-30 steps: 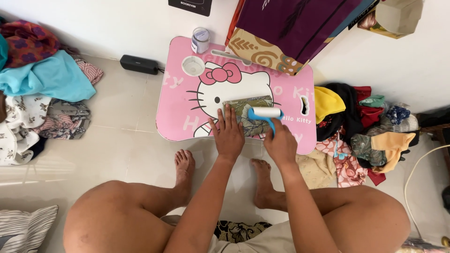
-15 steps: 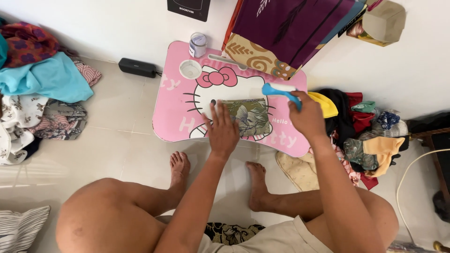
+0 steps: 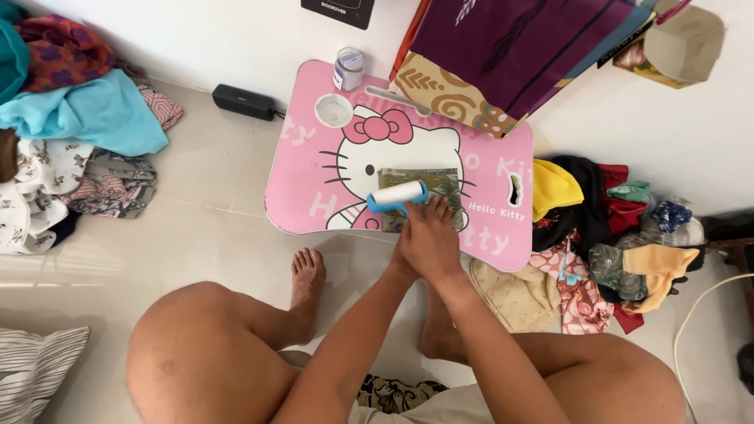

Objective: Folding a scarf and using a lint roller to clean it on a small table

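Left: clothes (image 3: 71, 133) heaped on floor, well clear. On pink table (image 3: 314, 196): jar (image 3: 349, 68) and lid (image 3: 334, 110) at far edge; folded cloth (image 3: 424, 188) at centre. Lint roller (image 3: 397, 195) gripped in right hand (image 3: 430, 239), laid across cloth's left end. Left hand (image 3: 399, 253) mostly hidden beneath; fingers' state impossible to tell. Likely risk: cloth bunching or sliding off near edge if poorly pinned.

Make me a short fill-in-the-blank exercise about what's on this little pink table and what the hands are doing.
1. The right hand holds a white lint roller with a blue handle over the folded ____ patterned cloth.
2. The cloth lies on a ____ cartoon-cat lap table.
3. The round white lid lies beside the small lidless ____.

Missing words: green; pink; jar
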